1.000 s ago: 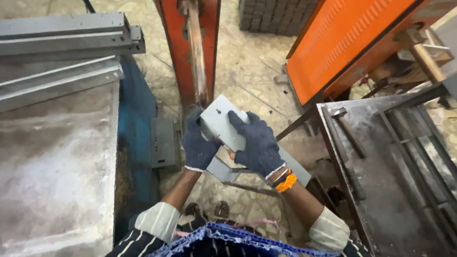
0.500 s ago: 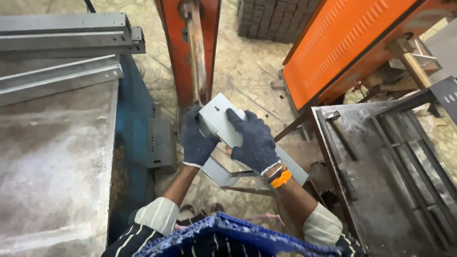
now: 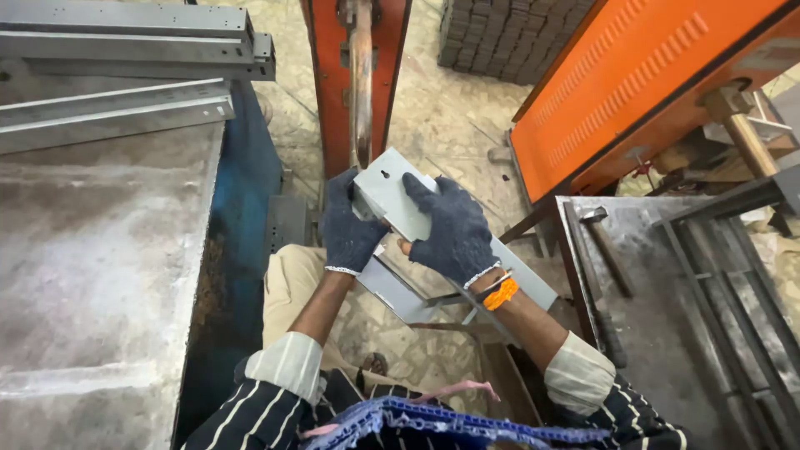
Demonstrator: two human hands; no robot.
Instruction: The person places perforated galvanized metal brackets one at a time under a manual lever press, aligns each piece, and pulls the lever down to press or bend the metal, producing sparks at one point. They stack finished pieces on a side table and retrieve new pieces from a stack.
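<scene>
1. A broad, scuffed grey steel worktable fills the left side of the view; its blue-painted side panel drops to the floor beside the person's knee; long grey folded-steel channel sections lie stacked along its far edge.
2. A slanted orange sheet-metal machine cover with rows of louvre slots takes up the upper right; below it stands a dark steel bench with raised rails; a dark-headed hammer lies on that bench near its left edge.
3. An upright orange steel press frame with a worn metal lever down its middle rises straight ahead, just beyond the hands.
4. A long light-grey bent sheet-metal channel piece lies slantwise between the two benches, in front of the press frame; its upper end, with a small keyhole slot, points toward the frame; its lower end runs down to the right, past the right wrist.
5. The left hand in a dark knitted glove is closed around the piece's left edge near the upper end, fingers curled under it.
6. The right hand in a matching dark knitted glove lies over the top face just below that end, fingers spread and wrapped over the far edge; so the piece is clasped from both sides, most of its length trailing beyond the grip.
7. An orange band circles the right wrist.
</scene>
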